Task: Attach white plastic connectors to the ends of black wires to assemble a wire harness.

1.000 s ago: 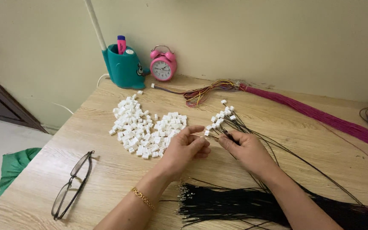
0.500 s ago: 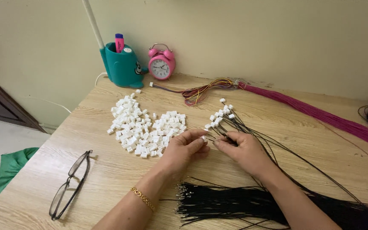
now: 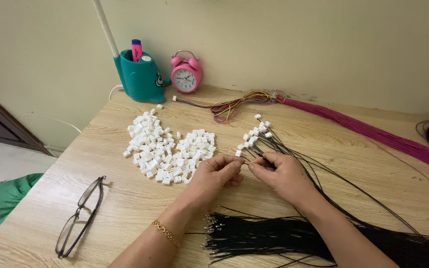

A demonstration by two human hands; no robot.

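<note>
From the head view, both hands met near the middle of the wooden worktop (image 3: 323, 149). The left hand (image 3: 218, 173) was curled, its fingertips pinched narrow against something too small to make out, just beside the heap of small white connectors (image 3: 167, 149) spread to its left. The right hand (image 3: 281, 173) was likewise closed in a pinch, holding a thin black wire (image 3: 266, 159) at its end, fingertips almost touching those of the left hand. Beyond the fingers lay a fan of black wires already tipped with white connectors (image 3: 254, 134). Nearer the body, a thick bundle of loose black wires (image 3: 274, 235) lay across the worktop under the right forearm. A gold bracelet (image 3: 166, 233) sat on the left wrist. A pair of glasses (image 3: 80, 218) rested at the left edge. Against the wall stood a teal pen holder (image 3: 140, 79) and a pink alarm clock (image 3: 186, 74), with a bundle of magenta wires (image 3: 373, 131) and some multicoloured wires (image 3: 234, 104) running off to the right.
</note>
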